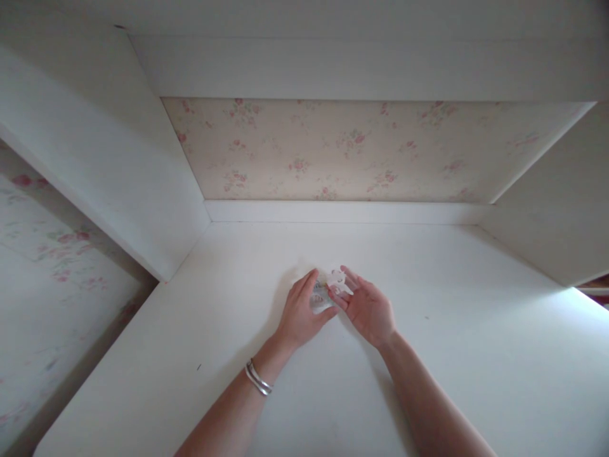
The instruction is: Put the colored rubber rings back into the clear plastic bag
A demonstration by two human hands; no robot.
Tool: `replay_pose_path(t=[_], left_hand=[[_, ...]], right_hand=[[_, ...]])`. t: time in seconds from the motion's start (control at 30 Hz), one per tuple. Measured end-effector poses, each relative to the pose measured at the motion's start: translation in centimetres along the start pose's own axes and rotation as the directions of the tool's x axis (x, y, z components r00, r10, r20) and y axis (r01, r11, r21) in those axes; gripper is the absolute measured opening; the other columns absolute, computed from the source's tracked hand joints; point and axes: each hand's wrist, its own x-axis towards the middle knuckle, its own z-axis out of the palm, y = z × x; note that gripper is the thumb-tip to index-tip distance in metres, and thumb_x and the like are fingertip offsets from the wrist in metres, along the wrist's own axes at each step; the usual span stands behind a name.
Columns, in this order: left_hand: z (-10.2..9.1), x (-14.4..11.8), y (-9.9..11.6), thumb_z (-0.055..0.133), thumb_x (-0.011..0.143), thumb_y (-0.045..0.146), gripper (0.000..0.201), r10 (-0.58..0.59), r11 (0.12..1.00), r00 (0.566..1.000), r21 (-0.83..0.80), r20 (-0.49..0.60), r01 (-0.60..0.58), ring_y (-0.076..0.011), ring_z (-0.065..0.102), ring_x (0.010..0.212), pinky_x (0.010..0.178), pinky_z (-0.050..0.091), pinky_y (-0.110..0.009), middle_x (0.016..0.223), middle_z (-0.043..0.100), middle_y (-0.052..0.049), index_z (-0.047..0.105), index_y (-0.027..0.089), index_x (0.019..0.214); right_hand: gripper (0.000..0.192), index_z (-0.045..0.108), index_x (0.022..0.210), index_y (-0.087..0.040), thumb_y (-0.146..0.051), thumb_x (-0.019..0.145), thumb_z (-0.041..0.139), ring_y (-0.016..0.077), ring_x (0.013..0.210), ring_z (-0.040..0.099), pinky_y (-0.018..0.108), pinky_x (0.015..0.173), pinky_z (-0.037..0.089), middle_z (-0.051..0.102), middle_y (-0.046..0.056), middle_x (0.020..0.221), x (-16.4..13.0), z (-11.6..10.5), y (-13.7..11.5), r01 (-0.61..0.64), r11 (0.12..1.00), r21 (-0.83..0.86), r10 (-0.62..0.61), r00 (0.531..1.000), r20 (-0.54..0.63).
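At centre frame, the left hand point(299, 314) and right hand point(367, 310) met over the white bench point(451, 355). Both were partly curled, fingertips pinching a small pale object point(329, 289) between them. A silver bracelet point(258, 378) circled the left wrist.

Two bare forearms with no sleeves. The left hand point(299, 314) has two thin silver bangles point(258, 379) round the wrist. The right hand point(366, 308) wears no ring, watch or band that shows.
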Motion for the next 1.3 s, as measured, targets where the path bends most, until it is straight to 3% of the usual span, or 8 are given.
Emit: replay_pose_path(t=[0.2, 0.37, 0.53, 0.63, 0.77, 0.83, 0.93, 1.3], left_hand=[[-0.2, 0.1, 0.0, 0.068, 0.073, 0.044, 0.070, -0.012, 0.999, 0.998, -0.044, -0.061, 0.009, -0.0254, 0.045, 0.122, 0.102, 0.039, -0.044, 0.132, 0.049, -0.011, 0.039, 0.022, 0.133], [-0.2, 0.0, -0.5, 0.065, 0.077, 0.043, 0.072, -0.028, 0.997, 0.999, -0.077, -0.025, 0.026, -0.0246, 0.047, 0.120, 0.100, 0.041, -0.044, 0.131, 0.050, -0.012, 0.031, 0.024, 0.138], [-0.1, 0.1, -1.2, 0.064, 0.079, 0.037, 0.073, -0.001, 0.998, 1.000, -0.070, 0.017, 0.002, -0.0251, 0.049, 0.119, 0.100, 0.040, -0.047, 0.131, 0.051, -0.011, 0.026, 0.028, 0.141], [-0.1, 0.2, -1.5, 0.064, 0.080, 0.036, 0.072, 0.009, 0.997, 0.999, -0.078, 0.044, -0.006, -0.0255, 0.047, 0.122, 0.103, 0.038, -0.049, 0.133, 0.051, -0.011, 0.027, 0.028, 0.142], [-0.1, 0.0, -2.0, 0.058, 0.083, 0.038, 0.071, -0.045, 0.986, 0.993, -0.153, 0.110, 0.061, -0.0244, 0.043, 0.127, 0.105, 0.036, -0.047, 0.139, 0.044, -0.010, 0.024, 0.025, 0.143], [0.0, -0.1, -2.2, 0.057, 0.083, 0.039, 0.071, -0.083, 0.975, 0.988, -0.196, 0.132, 0.108, -0.0237, 0.043, 0.127, 0.105, 0.037, -0.044, 0.140, 0.043, -0.010, 0.023, 0.024, 0.144], [0.1, -0.1, -2.4, 0.058, 0.083, 0.040, 0.072, -0.108, 0.962, 0.985, -0.235, 0.138, 0.138, -0.0230, 0.042, 0.127, 0.106, 0.036, -0.043, 0.140, 0.042, -0.009, 0.024, 0.023, 0.144], [0.8, 0.1, -3.5, 0.064, 0.080, 0.032, 0.075, -0.162, 0.890, 0.972, -0.399, 0.169, 0.218, -0.0234, 0.043, 0.126, 0.106, 0.038, -0.043, 0.144, 0.037, -0.010, 0.024, 0.025, 0.143]], right_hand=[[0.052, 0.045, 0.134, -0.028, -0.048, 0.086, 0.035, 0.0236, 0.091, 0.065, 0.043, 0.079, 0.051, 0.058, 0.007, 0.124, -0.1, 0.4, 0.3, -0.043, 0.993, -0.106, 0.047, 0.998, 0.035], [0.045, 0.056, 0.124, -0.025, -0.040, 0.083, 0.046, 0.0194, 0.080, 0.064, 0.038, 0.075, 0.051, 0.060, 0.006, 0.117, 0.3, -0.2, 1.2, 0.009, 0.998, -0.058, -0.012, 0.999, -0.047], [0.041, 0.062, 0.116, -0.021, -0.037, 0.079, 0.054, 0.0093, 0.054, 0.049, 0.025, 0.050, 0.041, 0.061, 0.004, 0.099, 0.7, -1.0, 2.2, 0.100, 0.972, -0.212, -0.140, 0.973, -0.182], [0.041, 0.064, 0.114, -0.019, -0.040, 0.080, 0.052, 0.0106, 0.055, 0.048, 0.026, 0.050, 0.039, 0.060, 0.003, 0.087, 0.9, -1.5, 2.6, 0.104, 0.874, -0.475, -0.234, 0.946, -0.223], [0.038, 0.066, 0.112, -0.022, -0.042, 0.085, 0.047, 0.0188, 0.087, 0.056, 0.033, 0.078, 0.044, 0.061, 0.006, 0.098, 1.0, -1.8, 3.0, 0.103, 0.626, -0.773, -0.340, 0.928, -0.152], [0.038, 0.065, 0.113, -0.025, -0.043, 0.087, 0.045, 0.0217, 0.098, 0.053, 0.037, 0.090, 0.040, 0.061, 0.007, 0.103, 0.9, -1.9, 3.3, 0.117, 0.485, -0.867, -0.369, 0.926, -0.082], [0.039, 0.063, 0.116, -0.026, -0.043, 0.089, 0.041, 0.0230, 0.100, 0.051, 0.039, 0.092, 0.038, 0.061, 0.007, 0.103, 0.9, -1.9, 3.6, 0.111, 0.327, -0.938, -0.385, 0.922, -0.025], [0.037, 0.064, 0.112, -0.026, -0.042, 0.091, 0.038, 0.0221, 0.097, 0.052, 0.037, 0.088, 0.039, 0.062, 0.006, 0.101, 1.1, -1.9, 4.0, 0.057, 0.159, -0.986, -0.355, 0.935, -0.003]])
